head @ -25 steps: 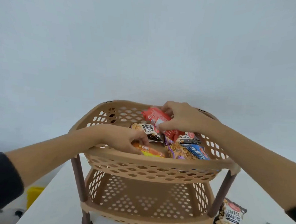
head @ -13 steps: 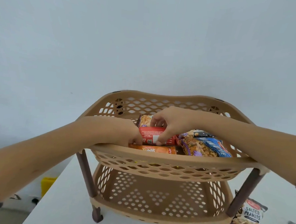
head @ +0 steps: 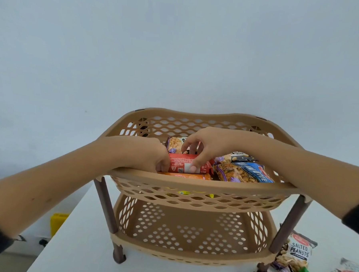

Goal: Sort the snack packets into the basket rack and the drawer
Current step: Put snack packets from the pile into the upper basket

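- Right hand (head: 207, 146) pinches red packet (head: 188, 166) in basket rack (head: 199, 185) top tier.
- Left hand (head: 150, 155) curled at packet's left end; grip unclear.
- Salted peanuts packet (head: 298, 249) lies on desk (head: 81, 245), right.

Red snack packet (head: 188, 166) lies flat in the basket rack's (head: 197, 183) top tier.

Two hands are counted, left (head: 150, 155) and right (head: 207, 145); one two-tier basket rack (head: 199, 183); five packets in its top tier; at least four packets on the table (head: 81, 245).
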The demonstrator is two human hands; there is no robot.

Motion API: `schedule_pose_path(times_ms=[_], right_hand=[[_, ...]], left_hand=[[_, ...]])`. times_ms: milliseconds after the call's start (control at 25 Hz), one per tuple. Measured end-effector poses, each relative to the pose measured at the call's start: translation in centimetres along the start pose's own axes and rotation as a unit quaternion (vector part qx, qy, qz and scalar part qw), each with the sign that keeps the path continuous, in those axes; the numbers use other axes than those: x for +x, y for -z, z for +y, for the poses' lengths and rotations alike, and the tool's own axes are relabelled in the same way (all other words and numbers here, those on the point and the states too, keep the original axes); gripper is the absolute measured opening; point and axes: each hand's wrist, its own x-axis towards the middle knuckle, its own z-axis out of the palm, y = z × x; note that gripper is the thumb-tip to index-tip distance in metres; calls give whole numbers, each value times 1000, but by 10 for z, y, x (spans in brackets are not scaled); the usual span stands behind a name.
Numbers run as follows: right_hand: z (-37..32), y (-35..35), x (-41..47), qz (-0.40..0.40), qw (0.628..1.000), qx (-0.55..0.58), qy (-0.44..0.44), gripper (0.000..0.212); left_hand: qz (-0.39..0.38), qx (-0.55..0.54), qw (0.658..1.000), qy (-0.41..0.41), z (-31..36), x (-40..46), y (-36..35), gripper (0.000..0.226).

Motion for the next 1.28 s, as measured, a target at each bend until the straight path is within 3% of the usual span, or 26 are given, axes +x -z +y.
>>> schedule_pose_path(times_ms=[120,240,360,440,520,600,680,760,880,1000,1080,1200,1280], right_hand=[[0,10,-19,61,997,41,-9,62],[2,20,-52,133,986,102,-23,56],[0,17,-97,269,940,210,-19,41],[-6,6,-133,379,881,284,-4,27],[-12,-18,-177,466,817,340,-3,20],[-12,-52,-215,504,776,380,-17,19],[-7,-98,-246,504,764,397,-70,20],[1,-152,-275,482,754,424,-142,23],[10,-243,-314,440,743,429,-265,28],[15,-317,-347,374,796,334,-339,28],[14,-344,-368,273,850,309,-328,26],[14,-359,-397,82,917,242,-307,53],[18,-364,-410,-3,934,182,-307,77]], left_hand=[[73,-31,997,-20,-11,-11,7,43],[202,-112,973,-18,-15,-31,17,43],[385,-243,890,-34,7,-50,15,30],[485,-292,820,-81,43,-65,7,21],[555,-298,765,-132,93,-83,-7,15],[577,-311,734,-178,140,-88,-33,13],[536,-358,739,-197,188,-81,-68,14],[447,-434,761,-181,232,-68,-106,17],[283,-474,827,-106,291,-41,-162,31],[168,-375,912,-2,331,-18,-204,44],[124,-318,939,33,347,-8,-222,43],[117,-347,929,45,355,0,-240,35],[123,-364,922,51,354,4,-246,50]])
